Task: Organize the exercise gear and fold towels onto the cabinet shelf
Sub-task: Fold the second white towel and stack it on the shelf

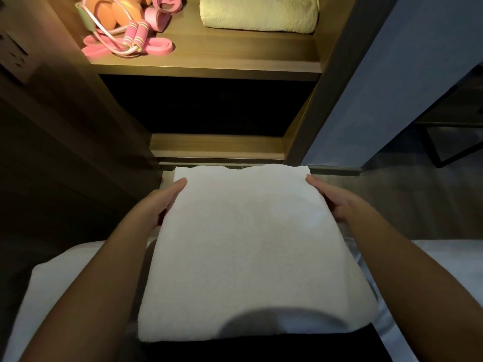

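A folded white towel (248, 246) lies flat in front of me, held out over my lap. My left hand (163, 201) grips its left edge with the thumb on top. On the opposite edge my right hand (335, 201) grips the same way. The fingers of both hands are hidden under the cloth. Above, the lit cabinet shelf (209, 62) carries a folded cream towel (260, 14) at the right. At the shelf's left lie a pink skipping rope (133, 35), pink resistance bands (156, 47) and orange gear (122, 11).
Below the lit shelf is a dark open compartment (206, 105) and a lower wooden ledge (217, 146). A wall socket (14, 52) sits at the left. White bedding (65, 273) lies under my arms. A black metal frame (457, 142) stands on the floor at right.
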`<state>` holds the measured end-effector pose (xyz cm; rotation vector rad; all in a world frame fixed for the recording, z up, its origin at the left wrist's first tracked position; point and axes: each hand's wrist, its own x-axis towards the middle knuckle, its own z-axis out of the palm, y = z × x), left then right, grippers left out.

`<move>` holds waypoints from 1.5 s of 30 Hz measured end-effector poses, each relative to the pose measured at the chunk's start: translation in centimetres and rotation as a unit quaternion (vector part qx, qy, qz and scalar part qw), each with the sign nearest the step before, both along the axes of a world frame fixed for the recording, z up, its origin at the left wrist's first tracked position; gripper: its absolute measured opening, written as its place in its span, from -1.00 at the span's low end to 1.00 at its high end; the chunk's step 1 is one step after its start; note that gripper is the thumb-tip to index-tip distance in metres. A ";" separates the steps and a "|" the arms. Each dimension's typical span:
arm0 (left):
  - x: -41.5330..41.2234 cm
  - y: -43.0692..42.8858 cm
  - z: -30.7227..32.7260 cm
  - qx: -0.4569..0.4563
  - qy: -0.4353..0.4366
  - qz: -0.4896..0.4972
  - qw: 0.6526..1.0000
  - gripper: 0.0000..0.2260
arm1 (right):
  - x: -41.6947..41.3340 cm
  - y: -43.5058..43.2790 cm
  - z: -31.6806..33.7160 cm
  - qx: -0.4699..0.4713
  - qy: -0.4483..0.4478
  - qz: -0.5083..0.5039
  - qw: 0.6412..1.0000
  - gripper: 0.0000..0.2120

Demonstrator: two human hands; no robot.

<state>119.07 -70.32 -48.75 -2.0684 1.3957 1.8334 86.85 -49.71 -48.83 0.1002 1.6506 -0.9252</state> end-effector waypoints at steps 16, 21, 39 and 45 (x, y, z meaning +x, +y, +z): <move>-3.8 -1.3 -1.0 0.005 -0.015 0.085 0.996 -0.51 | 0.7 -4.9 -2.0 0.127 0.220 0.084 0.964 -0.49; -4.1 -0.8 -2.5 -0.175 -0.007 0.125 0.977 -0.55 | 1.6 -5.1 -3.2 0.074 0.374 0.053 0.923 -0.46; 1.9 4.9 -2.0 -0.217 -0.061 0.002 0.974 -0.53 | 4.0 1.7 -0.3 0.064 0.324 0.118 0.936 -0.44; 0.2 2.4 -1.0 -0.253 -0.024 0.009 0.967 -0.63 | 3.2 -2.0 -0.1 0.054 0.329 0.102 0.937 -0.44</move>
